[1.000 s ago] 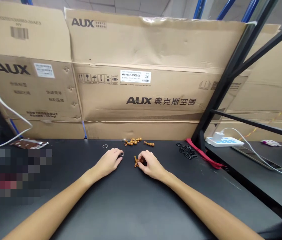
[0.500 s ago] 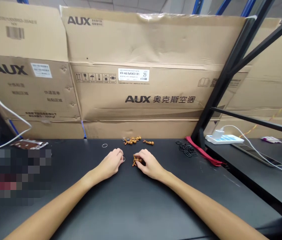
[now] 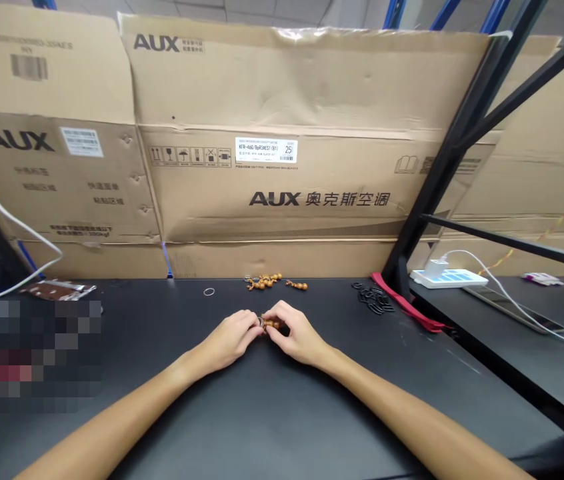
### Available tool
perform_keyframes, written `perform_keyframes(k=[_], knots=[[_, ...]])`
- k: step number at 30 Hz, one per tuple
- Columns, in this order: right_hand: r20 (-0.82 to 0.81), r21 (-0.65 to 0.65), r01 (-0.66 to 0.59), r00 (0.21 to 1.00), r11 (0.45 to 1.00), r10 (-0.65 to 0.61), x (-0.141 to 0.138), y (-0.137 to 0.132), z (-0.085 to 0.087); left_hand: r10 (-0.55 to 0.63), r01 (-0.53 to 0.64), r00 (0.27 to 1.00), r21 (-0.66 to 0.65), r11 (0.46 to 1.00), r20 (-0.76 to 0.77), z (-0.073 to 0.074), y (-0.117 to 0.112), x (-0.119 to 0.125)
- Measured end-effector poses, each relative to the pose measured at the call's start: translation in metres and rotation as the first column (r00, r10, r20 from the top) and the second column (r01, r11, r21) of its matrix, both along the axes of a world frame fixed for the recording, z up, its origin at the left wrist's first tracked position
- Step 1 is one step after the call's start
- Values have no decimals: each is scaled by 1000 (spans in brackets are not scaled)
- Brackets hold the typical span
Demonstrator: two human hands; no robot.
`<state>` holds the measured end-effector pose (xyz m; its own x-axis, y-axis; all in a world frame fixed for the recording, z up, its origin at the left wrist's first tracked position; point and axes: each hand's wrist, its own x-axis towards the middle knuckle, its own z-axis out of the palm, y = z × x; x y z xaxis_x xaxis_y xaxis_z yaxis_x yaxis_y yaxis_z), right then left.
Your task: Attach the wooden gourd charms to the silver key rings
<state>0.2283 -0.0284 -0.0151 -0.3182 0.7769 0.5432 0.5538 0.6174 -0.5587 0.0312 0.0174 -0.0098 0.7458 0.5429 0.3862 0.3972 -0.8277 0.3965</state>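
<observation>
My left hand (image 3: 235, 339) pinches a small metal key ring (image 3: 261, 322) at its fingertips. Against that ring, my right hand (image 3: 296, 332) grips a brown gourd-shaped pendant (image 3: 273, 325) with a cord, partly hidden by the fingers. Both hands meet low over the black table (image 3: 282, 413). Just beyond them lie a cluster of similar gourd pendants (image 3: 263, 282), one with a ring, and a single gourd pendant (image 3: 297, 285). Another loose key ring (image 3: 209, 292) rests on the tabletop, ahead and to the left of my left hand.
Black oval links (image 3: 375, 300) lie in a pile beside a red strap (image 3: 407, 307) at right. A cardboard wall (image 3: 282, 87) closes off the back. Past the black metal frame (image 3: 412, 240) sit a white power strip (image 3: 449, 278) and a dark flat device (image 3: 512, 309).
My left hand has moved right, bringing the key ring up to the gourd pendant. My right hand has stayed in nearly the same place, still holding the pendant.
</observation>
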Motion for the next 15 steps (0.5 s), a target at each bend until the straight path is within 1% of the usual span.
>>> perform_keyframes(k=[3, 8, 15], knots=[[-34, 12, 11, 999, 1000, -11, 0, 1, -2, -29, 29, 1000, 19, 999, 12, 1, -1, 0], [-77, 49, 4, 997, 999, 0, 0, 5, -6, 0, 0, 1000, 21, 1000, 17, 0, 0, 0], [-59, 32, 6, 998, 999, -4, 1, 3, -4, 15, -15, 999, 4, 1000, 46, -3, 1, -1]])
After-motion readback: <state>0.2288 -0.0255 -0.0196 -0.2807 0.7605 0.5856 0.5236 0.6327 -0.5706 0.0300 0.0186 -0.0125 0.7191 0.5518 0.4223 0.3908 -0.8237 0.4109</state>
